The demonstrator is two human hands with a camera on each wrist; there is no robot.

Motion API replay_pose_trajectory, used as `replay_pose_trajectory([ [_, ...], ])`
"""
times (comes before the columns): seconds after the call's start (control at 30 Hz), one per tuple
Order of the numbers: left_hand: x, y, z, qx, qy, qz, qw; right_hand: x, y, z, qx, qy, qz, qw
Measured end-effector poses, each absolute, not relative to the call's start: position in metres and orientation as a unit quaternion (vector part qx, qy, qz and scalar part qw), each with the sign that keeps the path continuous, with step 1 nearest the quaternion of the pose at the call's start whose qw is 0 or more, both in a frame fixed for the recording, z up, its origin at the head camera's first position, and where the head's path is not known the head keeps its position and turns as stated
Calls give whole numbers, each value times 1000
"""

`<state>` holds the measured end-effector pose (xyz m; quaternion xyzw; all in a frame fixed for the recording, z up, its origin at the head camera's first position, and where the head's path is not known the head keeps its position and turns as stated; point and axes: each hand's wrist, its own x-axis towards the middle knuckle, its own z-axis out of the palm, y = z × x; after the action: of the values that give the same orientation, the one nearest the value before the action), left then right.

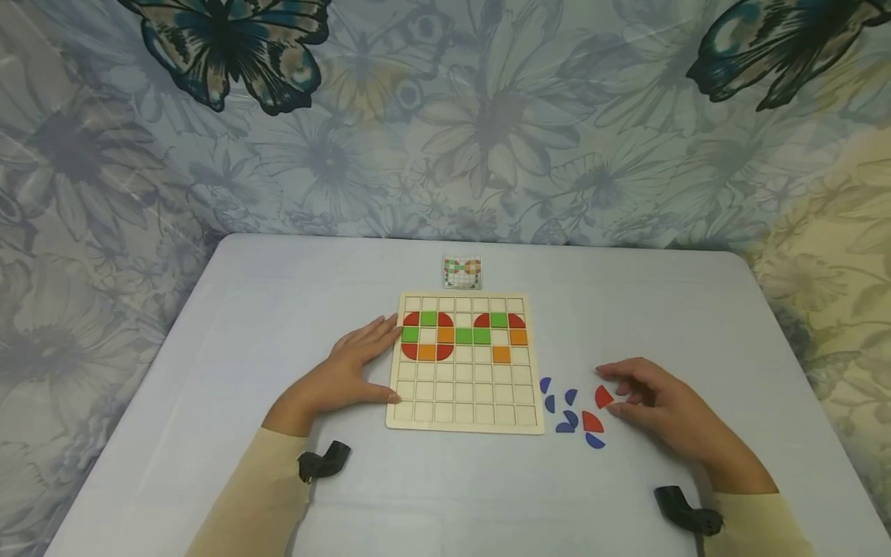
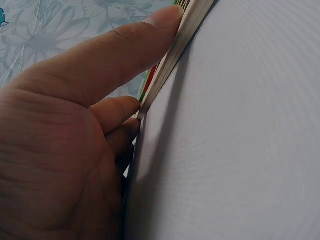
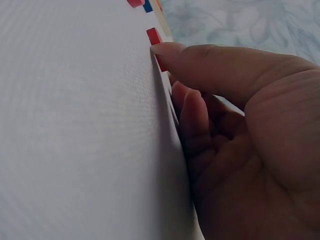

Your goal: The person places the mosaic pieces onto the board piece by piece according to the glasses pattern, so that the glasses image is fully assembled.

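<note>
The grid board (image 1: 445,393) is positioned at the centre of the head view, its left edge touched by the extended, ungripping fingers and thumb of the left hand (image 1: 341,375). Right of and below centre, a red piece (image 1: 602,396) is touched by the thumb of the right hand (image 1: 657,398); whether it is pinched cannot be told. Blue pieces (image 1: 595,441) are scattered between board and right hand.

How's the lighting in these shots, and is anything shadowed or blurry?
Head view: soft light, no harsh glare, but the small card is too tiny for detail; left wrist view: a soft shadow on the tabletop beside the board, the left hand dim; right wrist view: the right hand darkest at the bottom, the floral backdrop blurred.
</note>
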<state>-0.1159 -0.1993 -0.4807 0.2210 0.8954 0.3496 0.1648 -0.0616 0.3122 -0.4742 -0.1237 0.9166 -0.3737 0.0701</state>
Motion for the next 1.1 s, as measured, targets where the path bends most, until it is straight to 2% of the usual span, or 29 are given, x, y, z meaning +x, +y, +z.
replay_pose_trajectory([
  [0.53, -116, -200, -481, 220, 897, 347, 163, -63, 301, -469, -97, 933, -333, 92],
  [1.0, -115, -200, -480, 222, 896, 350, 162, -60, 294, -467, -53, 923, -379, 49],
  [1.1, -116, -200, -480, 223, 896, 349, 161, -61, 290, -466, -49, 908, -413, 56],
])
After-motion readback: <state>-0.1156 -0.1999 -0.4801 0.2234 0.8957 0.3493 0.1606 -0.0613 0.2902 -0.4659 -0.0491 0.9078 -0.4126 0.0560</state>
